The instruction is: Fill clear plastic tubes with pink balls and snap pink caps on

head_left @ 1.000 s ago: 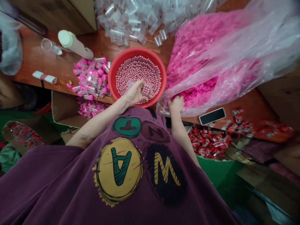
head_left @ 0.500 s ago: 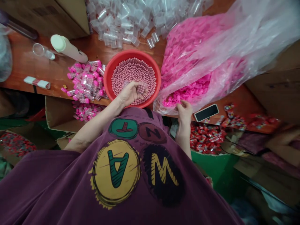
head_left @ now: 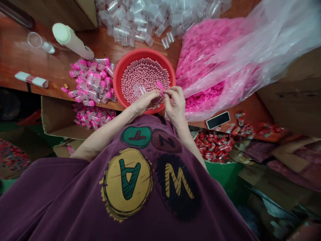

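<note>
The red bowl (head_left: 117, 95) of small pink beads (head_left: 142, 72) stands in front of me. Over its near right rim my two hands meet. My left hand (head_left: 147, 101) is closed round a small clear plastic container, mostly hidden by the fingers. Between the fingertips of my right hand (head_left: 176, 103) is a bright pink plastic cap (head_left: 160, 85), held against the left fingers. Another clear container (head_left: 139, 90) lies on the beads beside my left hand. Right of the bowl, a clear bag (head_left: 240, 83) holds many pink caps (head_left: 203, 97).
Left of the bowl are piled bead-filled containers with pink caps (head_left: 95, 80), more in a cardboard box (head_left: 60, 117) below. Loose clear containers (head_left: 140, 20) lie behind. A bottle (head_left: 72, 40), a phone (head_left: 218, 120) and red wrapped pieces (head_left: 213, 145) are around. Another person's arm (head_left: 293, 150) shows at right.
My right hand has moved left from the bag's opening to my left hand, bringing a pink cap. My left hand has shifted slightly right, and a clear container now shows on the beads.
</note>
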Tool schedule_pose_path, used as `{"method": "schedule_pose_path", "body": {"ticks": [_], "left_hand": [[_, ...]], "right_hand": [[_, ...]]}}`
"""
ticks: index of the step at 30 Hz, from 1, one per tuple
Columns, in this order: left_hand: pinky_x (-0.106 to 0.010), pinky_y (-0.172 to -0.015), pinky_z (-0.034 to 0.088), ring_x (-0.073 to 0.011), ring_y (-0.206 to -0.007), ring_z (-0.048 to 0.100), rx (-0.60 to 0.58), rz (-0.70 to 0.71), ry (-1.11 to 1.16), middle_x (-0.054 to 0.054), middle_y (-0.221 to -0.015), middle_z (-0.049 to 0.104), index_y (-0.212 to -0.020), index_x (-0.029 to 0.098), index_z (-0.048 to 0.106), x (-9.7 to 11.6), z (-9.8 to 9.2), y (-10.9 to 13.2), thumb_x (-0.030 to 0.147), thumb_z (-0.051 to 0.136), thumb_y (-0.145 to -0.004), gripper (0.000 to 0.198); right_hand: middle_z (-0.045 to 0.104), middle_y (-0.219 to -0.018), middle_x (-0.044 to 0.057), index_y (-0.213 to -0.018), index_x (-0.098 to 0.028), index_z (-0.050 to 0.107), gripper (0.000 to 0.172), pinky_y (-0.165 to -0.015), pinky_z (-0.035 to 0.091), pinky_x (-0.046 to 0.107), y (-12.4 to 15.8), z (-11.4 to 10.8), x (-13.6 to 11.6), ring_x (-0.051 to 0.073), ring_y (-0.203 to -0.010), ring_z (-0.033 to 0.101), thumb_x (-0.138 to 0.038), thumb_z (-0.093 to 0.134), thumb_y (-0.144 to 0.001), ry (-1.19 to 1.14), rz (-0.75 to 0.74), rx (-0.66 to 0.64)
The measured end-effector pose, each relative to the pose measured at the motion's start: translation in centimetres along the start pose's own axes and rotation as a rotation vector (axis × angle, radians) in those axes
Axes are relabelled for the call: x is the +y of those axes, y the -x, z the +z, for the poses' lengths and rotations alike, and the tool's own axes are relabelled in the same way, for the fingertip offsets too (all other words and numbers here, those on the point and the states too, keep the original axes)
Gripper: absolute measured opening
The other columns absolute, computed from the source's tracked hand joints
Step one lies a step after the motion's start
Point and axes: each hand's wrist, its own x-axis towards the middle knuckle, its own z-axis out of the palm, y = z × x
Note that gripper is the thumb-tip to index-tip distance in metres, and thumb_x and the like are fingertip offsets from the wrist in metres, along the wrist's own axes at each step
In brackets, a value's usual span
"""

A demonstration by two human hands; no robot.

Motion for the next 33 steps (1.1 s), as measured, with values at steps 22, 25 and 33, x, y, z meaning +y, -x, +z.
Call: {"method": "schedule_pose_path", "body": {"ticks": [22,25,33], "left_hand": [[-0.02,-0.064,0.049,-0.0071,-0.067,0.067,0.012,0.089,0.105,0.001,-0.086,0.073,-0.104,0.019,0.077,0.0,-1.5,1.1,0.037,0.091,-0.095,0.025],[-0.02,-0.064,0.051,-0.0072,-0.066,0.066,0.009,0.085,0.168,0.002,-0.083,0.072,-0.103,0.019,0.076,-0.4,-1.3,0.8,0.035,0.089,-0.097,0.022],[-0.019,-0.075,0.057,-0.0063,-0.074,0.071,-0.001,-0.021,0.31,0.001,-0.087,0.076,-0.099,0.017,0.076,-0.4,-1.4,0.0,0.024,0.086,-0.098,0.013]], "right_hand": [[0.079,-0.112,0.006,-0.12,-0.029,0.083,0.039,-0.098,0.066,0.045,-2.1,-1.5,-2.2,0.023,-0.102,0.073,-0.062,0.066,-0.11,0.045,0.075,-0.117],[0.079,-0.11,0.006,-0.117,-0.029,0.084,0.038,-0.096,0.066,0.044,-2.2,-1.4,-2.0,0.023,-0.101,0.073,-0.062,0.066,-0.11,0.035,0.07,-0.124],[0.079,-0.109,0.004,-0.117,-0.032,0.084,0.04,-0.098,0.066,0.049,-1.3,-0.9,-2.0,0.024,-0.103,0.074,-0.067,0.065,-0.109,0.01,0.097,-0.051]]}}
